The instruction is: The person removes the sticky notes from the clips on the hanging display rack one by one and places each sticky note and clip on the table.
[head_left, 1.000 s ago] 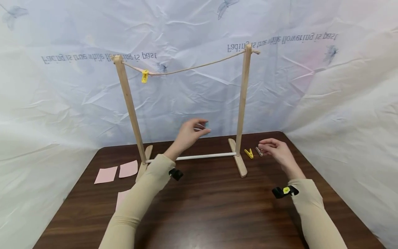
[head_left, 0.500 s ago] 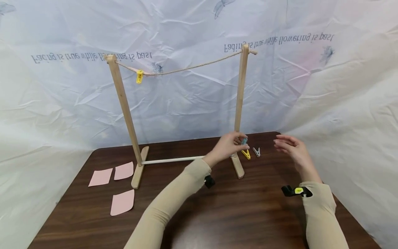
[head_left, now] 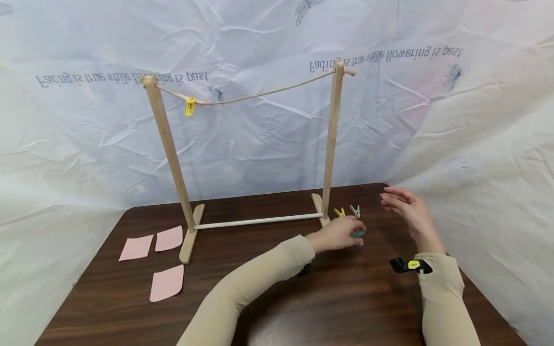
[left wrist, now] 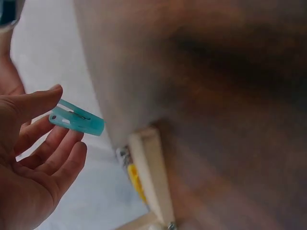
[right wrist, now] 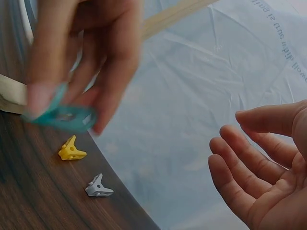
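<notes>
My left hand (head_left: 342,234) pinches a teal clothespin (left wrist: 78,120) between thumb and fingers, over the table just in front of the stand's right foot. In the right wrist view the same teal clothespin hangs above a yellow clothespin (right wrist: 72,149) and a grey clothespin (right wrist: 99,186), both lying on the table. My right hand (head_left: 407,211) is held up to the right of them, fingers relaxed and gently bent, with nothing in it. Another yellow clothespin (head_left: 190,106) is clipped on the rope (head_left: 264,94) near its left end.
A wooden stand with two posts (head_left: 331,144) holds the rope, and a white rod (head_left: 259,221) joins its feet. Pink paper squares (head_left: 167,283) lie on the table's left side. A pale printed sheet (head_left: 251,154) hangs behind the dark wood table (head_left: 277,298).
My left hand has swung right and lower with the teal clothespin, from the middle of the stand to past its right post. My right hand has drawn away from the grey clothespin.
</notes>
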### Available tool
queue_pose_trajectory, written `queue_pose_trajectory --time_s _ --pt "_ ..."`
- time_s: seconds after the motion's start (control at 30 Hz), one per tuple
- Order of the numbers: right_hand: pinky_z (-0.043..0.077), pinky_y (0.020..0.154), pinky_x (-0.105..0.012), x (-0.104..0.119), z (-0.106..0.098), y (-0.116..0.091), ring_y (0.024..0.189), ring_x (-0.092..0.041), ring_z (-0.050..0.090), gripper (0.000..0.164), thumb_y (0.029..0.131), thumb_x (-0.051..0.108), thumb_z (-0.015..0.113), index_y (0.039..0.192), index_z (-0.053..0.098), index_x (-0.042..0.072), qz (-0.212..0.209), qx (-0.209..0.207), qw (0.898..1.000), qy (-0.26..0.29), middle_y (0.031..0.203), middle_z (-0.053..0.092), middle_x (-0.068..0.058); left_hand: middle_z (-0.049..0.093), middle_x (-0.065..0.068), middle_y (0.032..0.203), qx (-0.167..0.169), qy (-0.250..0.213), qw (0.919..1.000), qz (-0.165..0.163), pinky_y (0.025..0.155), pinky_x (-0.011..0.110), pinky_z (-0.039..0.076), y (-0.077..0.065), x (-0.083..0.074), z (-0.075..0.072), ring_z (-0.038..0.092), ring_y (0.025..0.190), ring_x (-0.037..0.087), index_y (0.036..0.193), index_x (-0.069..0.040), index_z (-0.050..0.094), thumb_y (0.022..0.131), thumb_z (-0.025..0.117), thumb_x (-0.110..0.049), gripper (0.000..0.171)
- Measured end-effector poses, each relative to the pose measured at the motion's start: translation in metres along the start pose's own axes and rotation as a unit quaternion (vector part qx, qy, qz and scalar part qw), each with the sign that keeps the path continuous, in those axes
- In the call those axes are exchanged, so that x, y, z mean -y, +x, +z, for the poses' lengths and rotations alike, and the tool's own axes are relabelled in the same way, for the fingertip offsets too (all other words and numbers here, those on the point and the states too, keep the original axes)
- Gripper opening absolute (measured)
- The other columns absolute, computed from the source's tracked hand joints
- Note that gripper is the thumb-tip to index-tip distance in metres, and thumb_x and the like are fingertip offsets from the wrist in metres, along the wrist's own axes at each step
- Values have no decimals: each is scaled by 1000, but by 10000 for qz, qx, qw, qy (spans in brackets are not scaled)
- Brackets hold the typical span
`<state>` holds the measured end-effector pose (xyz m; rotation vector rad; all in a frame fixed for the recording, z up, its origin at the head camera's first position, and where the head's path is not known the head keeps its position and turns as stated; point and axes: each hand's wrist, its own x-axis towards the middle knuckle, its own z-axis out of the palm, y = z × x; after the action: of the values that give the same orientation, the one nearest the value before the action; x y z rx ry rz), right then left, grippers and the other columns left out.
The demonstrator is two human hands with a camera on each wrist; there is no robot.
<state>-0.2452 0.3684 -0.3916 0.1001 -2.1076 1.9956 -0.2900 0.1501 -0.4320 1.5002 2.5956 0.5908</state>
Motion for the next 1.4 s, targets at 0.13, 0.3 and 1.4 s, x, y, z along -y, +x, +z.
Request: queue_pose_trajectory --time_s 0.13,0.3,1.4 --pt "56 76 -17 -1 -1 1 89 -3 69 21 101 15 64 121 63 15 15 -54 10000 -46 101 73 12 63 -7 113 396 390 9984 34 75 11 46 2 -5 15 58 93 0 130 -16 67 95 73 -32 38" --pt "56 77 -17 -1 -2 0 93 -6 69 23 101 17 64 124 63 15 58 -82 9998 -158 105 72 10 63 -8 113 800 682 9944 109 78 11 46 4 -11 28 59 95 0 125 -19 70 94 75 -31 34" --pt "56 82 -19 22 51 4 94 -8 70 23 98 12 68 121 65 11 -314 435 9984 200 105 74 4 69 2 114 -654 -811 9913 -798 82 21 53 -95 63 -43 67 101 16 124 -10 71 91 78 -18 35"
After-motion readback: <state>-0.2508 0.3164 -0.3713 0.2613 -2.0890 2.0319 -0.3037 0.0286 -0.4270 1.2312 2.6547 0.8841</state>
